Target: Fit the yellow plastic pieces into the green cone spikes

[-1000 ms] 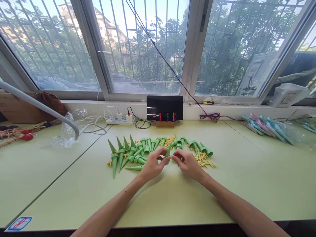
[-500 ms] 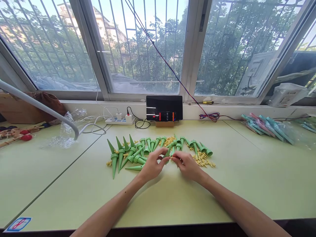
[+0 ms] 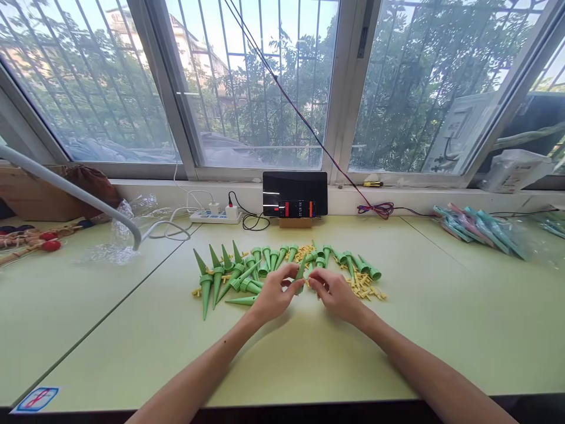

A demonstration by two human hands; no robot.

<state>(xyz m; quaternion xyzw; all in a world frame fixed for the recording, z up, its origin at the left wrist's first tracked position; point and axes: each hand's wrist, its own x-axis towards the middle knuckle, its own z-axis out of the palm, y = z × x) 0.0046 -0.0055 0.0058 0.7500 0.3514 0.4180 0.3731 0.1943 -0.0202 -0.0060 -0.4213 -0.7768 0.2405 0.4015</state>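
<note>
My left hand (image 3: 279, 291) is closed around a green plastic plant-watering spike (image 3: 301, 270), its tapered tip pointing up. Just right of it, my right hand (image 3: 334, 293) has thumb and fingers drawn together in a pinch close to the spike. Whatever sits between those fingertips is too small to make out. Several more green spikes (image 3: 205, 288) lie in a rough row behind and left of my hands, some with collars fitted. Small yellow T-shaped valves (image 3: 365, 287) are heaped to the right of my right hand, and another heap (image 3: 304, 253) lies behind my hands.
At the back a dark tablet (image 3: 295, 185) stands behind a phone (image 3: 296, 209) showing a timer. A power strip (image 3: 216, 217) with cables lies to its left. Bagged pastel items (image 3: 481, 229) lie far right; a white curved tube (image 3: 75, 188) crosses the left side.
My right fingertips have moved slightly away from the spike in my left hand. The left hand keeps its hold, and the spike stands a little more upright.
</note>
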